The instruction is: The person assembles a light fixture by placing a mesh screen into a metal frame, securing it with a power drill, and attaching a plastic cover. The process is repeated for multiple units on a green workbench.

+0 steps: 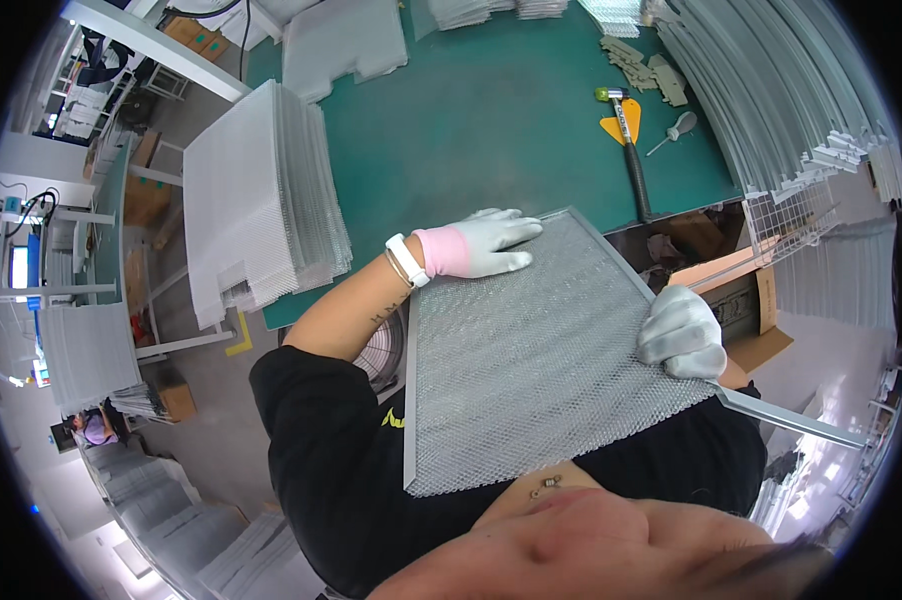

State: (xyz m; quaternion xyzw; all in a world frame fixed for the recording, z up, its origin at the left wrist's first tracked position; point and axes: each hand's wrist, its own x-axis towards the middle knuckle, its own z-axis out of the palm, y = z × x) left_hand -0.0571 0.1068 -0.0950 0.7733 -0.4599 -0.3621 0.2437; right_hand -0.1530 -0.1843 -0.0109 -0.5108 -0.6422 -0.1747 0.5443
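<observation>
A silver metal mesh panel [531, 350] leans between the green table's near edge and my body. Thin metal edging [611, 250] runs along its left, far and right sides. My left hand [486, 245], in a white glove with a pink cuff, lies flat on the panel's far left part, fingers stretched out. At the right edge, my right hand [681, 333] is closed in a gloved fist around the edging, its fingertips curled out of sight. A loose length of metal strip [796, 418] sticks out to the lower right, beyond the panel's near right corner.
On the green table [441, 140] lie a hammer [631, 150], a screwdriver [673, 132] and small flat pieces [643, 68]. Stacked mesh sheets [271, 190] stand at left. Long metal strips [771, 90] pile up at right, above a wire basket [791, 220] and an open carton [761, 310].
</observation>
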